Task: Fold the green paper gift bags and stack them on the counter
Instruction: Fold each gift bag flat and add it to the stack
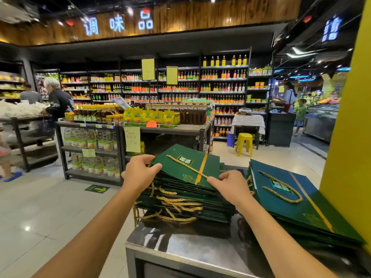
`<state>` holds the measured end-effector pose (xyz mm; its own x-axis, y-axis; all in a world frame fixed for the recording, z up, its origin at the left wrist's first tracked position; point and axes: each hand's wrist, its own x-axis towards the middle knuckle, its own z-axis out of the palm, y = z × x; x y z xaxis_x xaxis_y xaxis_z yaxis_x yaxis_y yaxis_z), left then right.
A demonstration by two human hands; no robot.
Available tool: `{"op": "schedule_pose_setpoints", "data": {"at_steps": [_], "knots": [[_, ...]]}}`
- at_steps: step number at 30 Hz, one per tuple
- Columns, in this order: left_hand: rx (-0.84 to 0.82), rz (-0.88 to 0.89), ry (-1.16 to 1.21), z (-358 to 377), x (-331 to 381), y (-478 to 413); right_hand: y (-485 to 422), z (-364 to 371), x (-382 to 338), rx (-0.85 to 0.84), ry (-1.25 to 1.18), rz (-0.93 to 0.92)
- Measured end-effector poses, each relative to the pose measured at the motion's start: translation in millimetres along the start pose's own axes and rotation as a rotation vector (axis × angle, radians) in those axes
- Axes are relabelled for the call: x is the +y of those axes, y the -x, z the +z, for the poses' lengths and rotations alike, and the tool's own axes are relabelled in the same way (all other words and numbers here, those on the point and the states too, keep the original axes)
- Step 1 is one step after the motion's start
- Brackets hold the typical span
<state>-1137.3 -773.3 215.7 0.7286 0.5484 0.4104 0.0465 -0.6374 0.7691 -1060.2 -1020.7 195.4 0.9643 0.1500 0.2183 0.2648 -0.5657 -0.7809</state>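
Across the wooden band (200,19) under the ceiling, the lit white characters 调味品 (118,24) can be read, and below them long shelves of sauce bottles (222,87) are seen, with two yellow paper notices whose writing is too small to be read. A yellow pillar (349,137) is seen at the right edge. In front, a steel tabletop (180,249) carries two piles of flattened green paper gift bags: the left stack (186,205), from which gold cord handles hang out, and just beside it the right stack (301,209), which is leaned toward the pillar. The top bag (180,169) is held tilted above the left stack. It is marked with a gold stripe and a small dark label (185,160) with pale characters that cannot be read clearly. Its far left corner is gripped by the left hand (138,173), the thumb laid on top and the fingers curled over the edge. Its near right edge is pinched by the right hand (230,184), the fingers bent on the paper. A gold cord (186,166) lies across the bag's face.
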Motion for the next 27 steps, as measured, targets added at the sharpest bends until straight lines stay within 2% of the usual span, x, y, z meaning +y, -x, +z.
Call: {"op": "schedule_pose_setpoints", "data": {"at_steps": [8, 13, 16, 20, 24, 27], "knots": [[0.006, -0.007, 0.396, -11.2, 26.6, 50.2, 28.2, -43.4, -16.5, 0.051, -0.47, -0.03], [-0.151, -0.06, 0.608, -6.5, 38.2, 84.8, 49.5, -79.9, 5.2, 0.137, -0.733, -0.004], [-0.272, -0.123, 0.775, 5.7, 45.0, 102.0, 67.8, -100.2, 26.3, 0.188, -0.794, 0.007], [-0.396, -0.181, 0.876, 27.2, 49.9, 118.1, 99.6, -115.6, 65.8, 0.233, -0.84, 0.03], [-0.483, -0.163, 0.852, 52.6, 55.6, 134.3, 127.6, -120.7, 100.8, 0.29, -0.82, 0.057], [-0.52, -0.104, 0.763, 71.3, 58.4, 146.9, 138.8, -121.6, 122.3, 0.329, -0.707, 0.073]]}}
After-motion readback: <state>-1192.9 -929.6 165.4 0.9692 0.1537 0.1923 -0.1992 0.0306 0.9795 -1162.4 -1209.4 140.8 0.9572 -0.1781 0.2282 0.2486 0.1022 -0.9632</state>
